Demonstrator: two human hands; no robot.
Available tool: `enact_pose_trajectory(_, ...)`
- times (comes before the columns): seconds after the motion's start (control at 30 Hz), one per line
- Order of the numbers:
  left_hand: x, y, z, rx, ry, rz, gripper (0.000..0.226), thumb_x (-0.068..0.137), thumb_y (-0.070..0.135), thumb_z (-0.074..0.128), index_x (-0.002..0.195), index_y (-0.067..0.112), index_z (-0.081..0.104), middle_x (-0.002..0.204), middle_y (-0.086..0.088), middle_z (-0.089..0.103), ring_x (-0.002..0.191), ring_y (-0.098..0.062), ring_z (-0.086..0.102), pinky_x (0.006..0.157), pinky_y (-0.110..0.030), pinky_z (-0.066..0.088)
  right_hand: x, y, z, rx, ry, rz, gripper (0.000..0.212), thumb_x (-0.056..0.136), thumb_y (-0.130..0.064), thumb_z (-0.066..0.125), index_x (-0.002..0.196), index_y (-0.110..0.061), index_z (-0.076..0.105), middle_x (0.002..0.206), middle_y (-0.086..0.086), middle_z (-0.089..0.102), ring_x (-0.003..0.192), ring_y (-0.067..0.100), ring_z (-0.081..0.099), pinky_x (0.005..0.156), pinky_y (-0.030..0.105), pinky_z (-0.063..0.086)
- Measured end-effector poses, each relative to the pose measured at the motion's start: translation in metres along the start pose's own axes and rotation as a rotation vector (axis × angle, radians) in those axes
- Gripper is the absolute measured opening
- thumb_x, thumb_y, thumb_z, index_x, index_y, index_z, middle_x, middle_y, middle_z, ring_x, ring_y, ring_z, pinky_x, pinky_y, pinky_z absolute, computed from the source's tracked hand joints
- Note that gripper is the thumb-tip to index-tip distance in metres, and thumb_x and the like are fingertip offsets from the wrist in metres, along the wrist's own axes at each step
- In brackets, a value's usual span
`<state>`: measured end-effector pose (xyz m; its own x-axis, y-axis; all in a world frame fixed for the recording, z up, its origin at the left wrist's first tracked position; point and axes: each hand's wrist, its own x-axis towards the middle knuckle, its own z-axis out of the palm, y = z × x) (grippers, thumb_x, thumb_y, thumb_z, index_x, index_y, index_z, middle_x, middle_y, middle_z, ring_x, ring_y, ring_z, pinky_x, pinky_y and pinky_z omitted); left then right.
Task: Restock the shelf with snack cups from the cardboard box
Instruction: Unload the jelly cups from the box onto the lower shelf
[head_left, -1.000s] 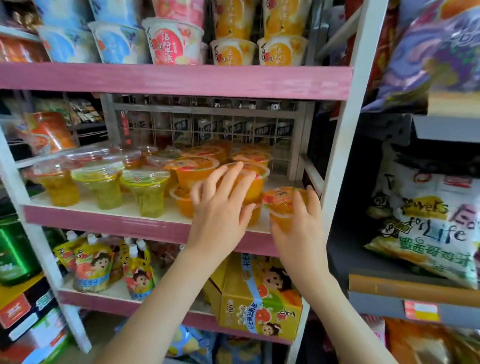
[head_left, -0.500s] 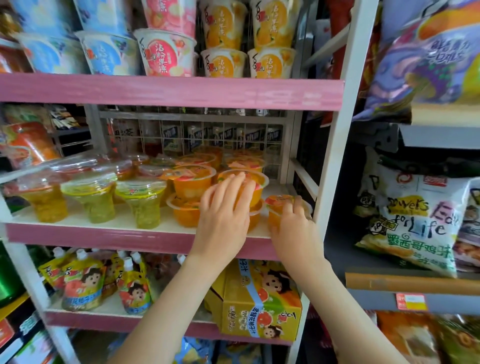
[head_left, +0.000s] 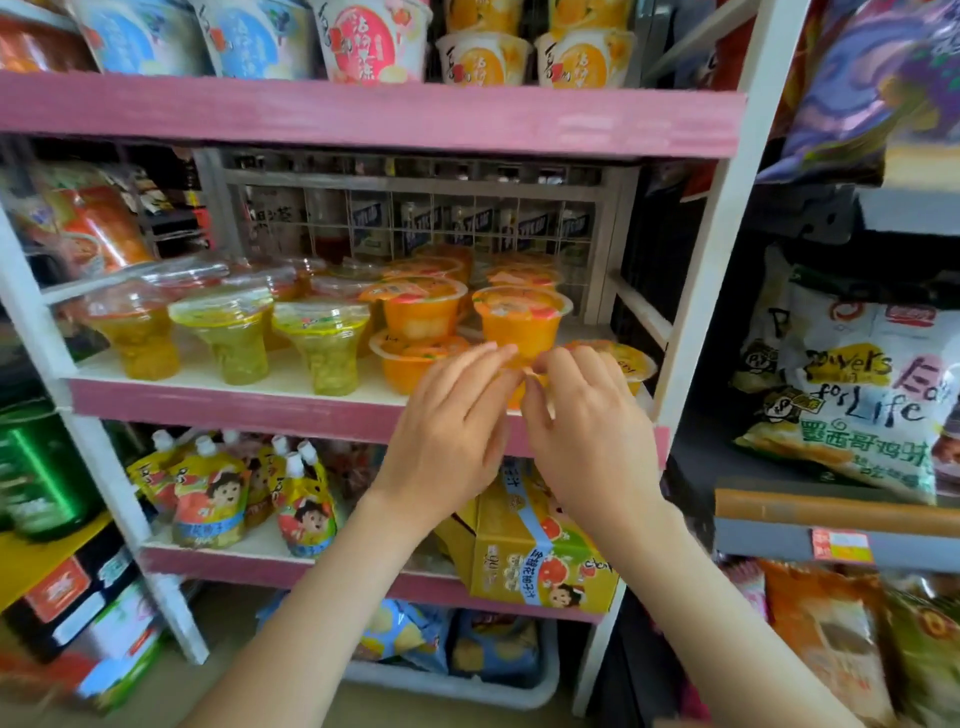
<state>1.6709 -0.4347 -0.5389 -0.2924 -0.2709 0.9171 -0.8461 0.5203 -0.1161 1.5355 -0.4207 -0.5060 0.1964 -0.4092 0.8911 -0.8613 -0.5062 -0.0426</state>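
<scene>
- The left hand (head_left: 452, 431) reaches nearly straight fingers to the base of an orange jelly cup (head_left: 521, 322).
- The right hand (head_left: 592, 431) meets it there with bent fingers; whether it grips cannot be told.
- The cup stands upright at the front right of the middle pink shelf (head_left: 234, 410), its support hidden by both hands.

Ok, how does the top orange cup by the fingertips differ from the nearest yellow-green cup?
The orange cup is a plain tapered tub; the yellow-green cup is waisted with a flared foot. The orange cup sits raised, higher than the yellow-green cup, which stands on the shelf board. Both are clear, lidded and upright.
</scene>
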Motion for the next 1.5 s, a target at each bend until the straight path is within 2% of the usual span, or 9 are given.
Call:
enact_pose_trajectory(0.3,-0.022,0.003,-0.022,-0.213,-0.075,-0.417,0.017,0.091,0.021,0.054,0.105,0.013,0.06,0.091,0.007,0.065,0.077,-0.006,0.062,0.064,-0.015,0.05,-0.011,0.002,0.025,0.158,-0.021,0.218,0.041,0.084,-0.003,0.061,0.124,-0.002,0.051,0.115,0.013,0.055,0.108,0.026,0.046,0.09,0.033,0.04)
enact_pose_trajectory(0.47,-0.001,0.022,0.002,-0.364,-0.06,-0.752,0.044,0.083,0.034,0.068,0.12,0.017,0.049,0.106,0.014,0.052,0.098,-0.003,0.053,0.078,-0.004,0.04,0.008,0.043,0.011,0.303,-0.094,0.348,0.054,0.087,-0.012,0.063,0.136,-0.008,0.04,0.131,0.008,0.046,0.125,0.02,0.04,0.099,0.021,0.03)
enact_pose_trajectory(0.67,0.017,0.02,0.026,-0.422,-0.118,-0.956,0.078,0.073,0.044,0.075,0.133,0.012,0.038,0.13,0.002,0.051,0.117,-0.013,0.051,0.086,-0.017,0.039,0.03,0.058,0.013,0.506,-0.3,0.418,0.078,0.083,-0.026,0.07,0.147,-0.018,0.025,0.147,-0.001,0.035,0.133,0.012,0.035,0.1,0.021,0.032)
enact_pose_trajectory(0.83,0.028,0.013,0.03,-0.534,-0.139,-1.054,0.076,0.068,0.044,0.079,0.128,0.018,0.043,0.111,0.015,0.056,0.107,-0.006,0.057,0.078,-0.012,0.044,0.048,0.057,0.019,0.759,-0.426,0.472,0.088,0.079,-0.025,0.075,0.147,-0.022,0.02,0.139,-0.011,0.038,0.117,-0.005,0.034,0.092,0.014,0.033)
enact_pose_trajectory(0.93,0.034,0.008,0.032,-0.519,-0.176,-1.074,0.07,0.068,0.048,0.078,0.124,0.022,0.046,0.109,0.014,0.06,0.104,-0.01,0.061,0.085,-0.028,0.052,0.055,0.057,0.027,0.814,-0.485,0.472,0.097,0.077,-0.023,0.077,0.148,-0.023,0.012,0.133,-0.007,0.046,0.11,0.0,0.044,0.086,0.017,0.041)
enact_pose_trajectory(1.13,0.045,-0.001,0.032,-0.485,-0.306,-1.105,0.066,0.068,0.048,0.076,0.124,0.025,0.051,0.112,0.01,0.063,0.101,-0.011,0.061,0.078,-0.024,0.048,0.064,0.057,0.038,0.905,-0.507,0.455,0.102,0.074,-0.014,0.078,0.143,-0.03,0.004,0.113,-0.005,0.048,0.096,0.013,0.057,0.083,0.024,0.049)
enact_pose_trajectory(1.23,0.044,-0.006,0.033,-0.568,-0.325,-1.13,0.071,0.061,0.049,0.078,0.123,0.027,0.052,0.112,0.012,0.063,0.103,-0.009,0.061,0.087,-0.031,0.052,0.065,0.057,0.042,0.922,-0.499,0.465,0.102,0.071,-0.012,0.08,0.141,-0.026,0.006,0.11,-0.005,0.05,0.087,0.002,0.058,0.073,0.012,0.05)
enact_pose_trajectory(1.3,0.043,-0.009,0.032,-0.653,-0.322,-1.142,0.076,0.054,0.05,0.079,0.123,0.03,0.052,0.113,0.013,0.064,0.105,-0.008,0.061,0.091,-0.037,0.052,0.064,0.057,0.046,0.924,-0.484,0.457,0.102,0.069,-0.01,0.081,0.139,-0.024,0.009,0.114,-0.004,0.05,0.092,0.0,0.058,0.074,0.008,0.049)
enact_pose_trajectory(1.5,0.041,-0.015,0.03,-0.634,-0.432,-1.074,0.07,0.057,0.058,0.073,0.118,0.034,0.051,0.112,0.014,0.065,0.105,-0.006,0.061,0.091,-0.038,0.052,0.064,0.056,0.052,0.771,-0.449,0.504,0.103,0.063,-0.026,0.086,0.142,-0.021,0.019,0.137,0.007,0.041,0.119,0.017,0.048,0.092,0.023,0.041)
